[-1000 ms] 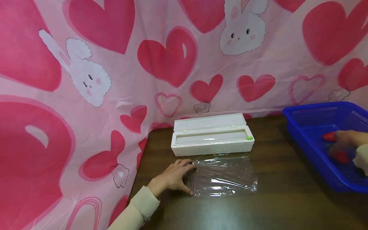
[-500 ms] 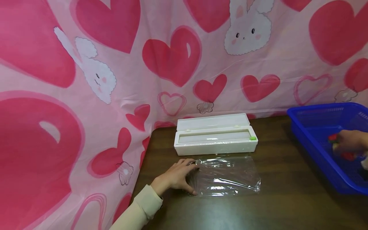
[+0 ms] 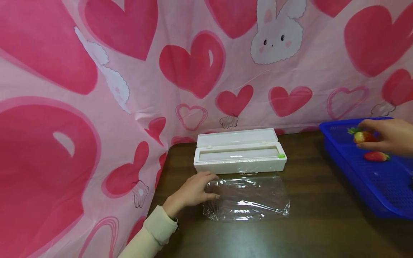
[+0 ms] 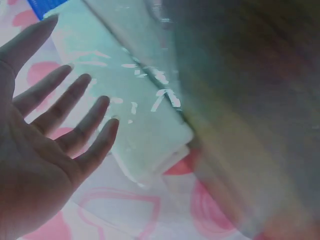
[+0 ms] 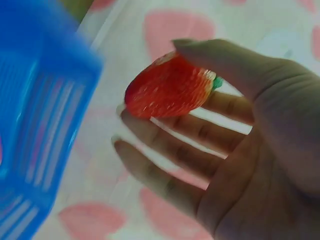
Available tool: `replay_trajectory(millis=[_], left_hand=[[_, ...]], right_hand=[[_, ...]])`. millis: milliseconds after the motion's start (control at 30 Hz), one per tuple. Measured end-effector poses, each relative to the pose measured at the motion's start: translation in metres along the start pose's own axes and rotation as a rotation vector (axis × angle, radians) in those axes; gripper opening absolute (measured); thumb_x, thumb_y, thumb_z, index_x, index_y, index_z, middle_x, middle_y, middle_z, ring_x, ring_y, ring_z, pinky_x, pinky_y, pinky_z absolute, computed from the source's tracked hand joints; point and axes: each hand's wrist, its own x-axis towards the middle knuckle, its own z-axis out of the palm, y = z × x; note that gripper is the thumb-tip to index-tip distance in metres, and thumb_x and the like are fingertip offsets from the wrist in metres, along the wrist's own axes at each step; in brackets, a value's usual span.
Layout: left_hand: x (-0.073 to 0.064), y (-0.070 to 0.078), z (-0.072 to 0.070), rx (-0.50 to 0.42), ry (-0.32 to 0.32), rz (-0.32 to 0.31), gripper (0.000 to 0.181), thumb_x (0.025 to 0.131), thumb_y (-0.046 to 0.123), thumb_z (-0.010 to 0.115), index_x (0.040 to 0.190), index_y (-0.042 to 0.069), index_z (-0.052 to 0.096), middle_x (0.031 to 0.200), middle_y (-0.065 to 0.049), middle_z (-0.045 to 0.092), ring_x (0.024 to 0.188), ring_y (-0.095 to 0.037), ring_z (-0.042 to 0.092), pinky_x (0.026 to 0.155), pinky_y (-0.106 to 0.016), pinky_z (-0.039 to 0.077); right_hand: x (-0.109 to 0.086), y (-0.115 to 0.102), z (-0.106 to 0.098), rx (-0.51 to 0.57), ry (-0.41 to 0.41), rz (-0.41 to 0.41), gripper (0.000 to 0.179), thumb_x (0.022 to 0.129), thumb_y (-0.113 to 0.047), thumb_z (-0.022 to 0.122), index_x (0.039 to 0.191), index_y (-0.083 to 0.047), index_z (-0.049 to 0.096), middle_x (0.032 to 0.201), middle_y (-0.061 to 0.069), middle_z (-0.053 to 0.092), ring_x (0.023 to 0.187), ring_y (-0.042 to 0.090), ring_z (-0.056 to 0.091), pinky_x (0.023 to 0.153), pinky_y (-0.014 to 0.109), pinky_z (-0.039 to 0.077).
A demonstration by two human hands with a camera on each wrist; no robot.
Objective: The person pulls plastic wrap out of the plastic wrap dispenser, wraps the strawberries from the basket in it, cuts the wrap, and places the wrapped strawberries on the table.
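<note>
My right hand (image 3: 392, 138) is raised over the blue basket (image 3: 342, 157) and pinches a red strawberry (image 3: 364, 137) with green leaves. The right wrist view shows the thumb on one side of that strawberry (image 5: 167, 90) and fingers on the other. A second strawberry (image 3: 376, 156) lies in the basket. My left hand (image 3: 193, 190) is at the left edge of a clear sheet of plastic wrap (image 3: 248, 197), its fingers loosely spread. In the left wrist view, the left hand's fingers (image 4: 82, 137) are apart and hold nothing.
Behind the sheet stands a white plastic-wrap box (image 3: 240, 165) with its lid raised and a roll inside; a green slider (image 3: 281, 156) sits on its right end. The dark wooden table (image 3: 309, 222) meets a pink heart-patterned cloth (image 3: 193, 64) at the back and left.
The right hand has lifted up out of the basket with a strawberry between its fingers. My left hand has risen slightly at the wrap's edge, thumb farther up.
</note>
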Motion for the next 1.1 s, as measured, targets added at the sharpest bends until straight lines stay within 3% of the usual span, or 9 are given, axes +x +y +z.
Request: replay_trajectory(millis=[133, 267, 367, 467, 567, 867, 1100], left_hand=[[0.005, 0.007, -0.005, -0.023, 0.066, 0.038, 0.046, 0.091, 0.035, 0.079, 0.129, 0.013, 0.067, 0.122, -0.001, 0.068, 0.115, -0.018, 0.062, 0.098, -0.042, 0.052], [0.01, 0.015, -0.005, -0.033, 0.113, 0.076, 0.039, 0.093, 0.029, 0.077, 0.126, 0.01, 0.069, 0.118, -0.003, 0.07, 0.11, -0.018, 0.065, 0.095, -0.041, 0.053], [0.014, 0.021, -0.002, -0.022, 0.117, 0.097, 0.037, 0.094, 0.028, 0.075, 0.126, 0.009, 0.069, 0.118, -0.002, 0.07, 0.11, -0.017, 0.065, 0.094, -0.039, 0.054], [0.018, 0.029, 0.001, -0.014, 0.107, 0.119, 0.036, 0.095, 0.029, 0.074, 0.125, 0.011, 0.069, 0.119, -0.001, 0.071, 0.11, -0.016, 0.066, 0.093, -0.038, 0.054], [0.024, 0.039, 0.005, -0.006, 0.108, 0.151, 0.033, 0.096, 0.029, 0.074, 0.124, 0.012, 0.069, 0.118, 0.001, 0.071, 0.108, -0.014, 0.067, 0.092, -0.035, 0.054], [0.041, 0.062, 0.011, 0.044, 0.178, 0.301, 0.023, 0.101, 0.029, 0.066, 0.12, 0.018, 0.07, 0.11, 0.008, 0.071, 0.094, -0.005, 0.067, 0.08, -0.027, 0.054], [0.046, 0.065, 0.016, 0.044, 0.132, 0.301, 0.012, 0.1, 0.028, 0.069, 0.109, 0.022, 0.075, 0.102, 0.012, 0.069, 0.086, -0.002, 0.064, 0.073, -0.02, 0.05]], right_hand=[[0.011, -0.057, 0.007, 0.075, 0.006, -0.141, 0.043, 0.075, -0.016, 0.091, 0.108, -0.003, 0.067, 0.087, -0.007, 0.065, 0.076, 0.01, 0.061, 0.065, 0.034, 0.054], [0.02, -0.102, 0.035, 0.208, 0.083, -0.373, 0.042, 0.075, -0.017, 0.091, 0.108, -0.01, 0.068, 0.091, -0.016, 0.06, 0.079, -0.003, 0.053, 0.066, 0.025, 0.051], [0.025, -0.131, 0.052, 0.295, 0.047, -0.492, 0.037, 0.08, -0.02, 0.088, 0.11, -0.012, 0.068, 0.093, -0.018, 0.057, 0.079, -0.004, 0.051, 0.066, 0.023, 0.049], [0.028, -0.155, 0.065, 0.361, -0.046, -0.522, 0.03, 0.086, -0.022, 0.083, 0.11, -0.013, 0.067, 0.092, -0.016, 0.056, 0.077, -0.001, 0.05, 0.063, 0.022, 0.047], [0.03, -0.171, 0.076, 0.377, -0.085, -0.549, 0.027, 0.086, -0.021, 0.082, 0.107, -0.014, 0.067, 0.09, -0.014, 0.055, 0.077, 0.001, 0.05, 0.063, 0.021, 0.046], [0.034, -0.203, 0.095, 0.335, -0.137, -0.586, 0.029, 0.085, -0.019, 0.083, 0.107, -0.011, 0.068, 0.091, -0.012, 0.057, 0.075, 0.0, 0.051, 0.064, 0.024, 0.047], [0.035, -0.22, 0.099, 0.312, -0.139, -0.583, 0.027, 0.085, -0.021, 0.083, 0.105, -0.014, 0.067, 0.089, -0.012, 0.056, 0.073, 0.0, 0.049, 0.064, 0.023, 0.047]])
